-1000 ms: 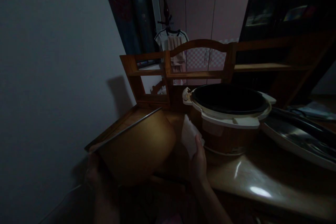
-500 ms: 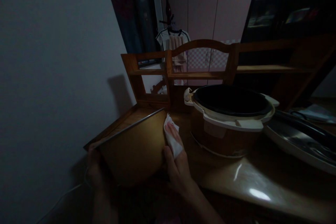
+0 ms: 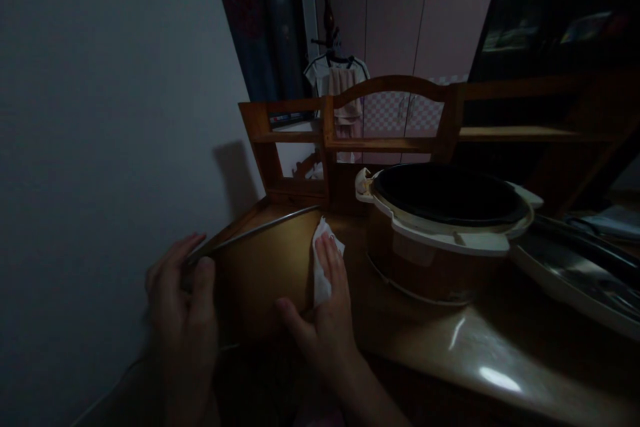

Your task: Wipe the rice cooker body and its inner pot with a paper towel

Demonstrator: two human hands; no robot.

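Dim home interior: a cooker body on a wooden table, a wooden shelf rack at 12 o'clock, hung clothes and pink wardrobe doors beyond.

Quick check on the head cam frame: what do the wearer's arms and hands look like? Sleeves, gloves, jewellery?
Both hands are bare: no gloves on the left hand or the right hand. No rings or watch show, though the light is too dim to be sure. The forearms are bare as far as the bottom edge of the frame, with no sleeve in view. No markings can be made out.
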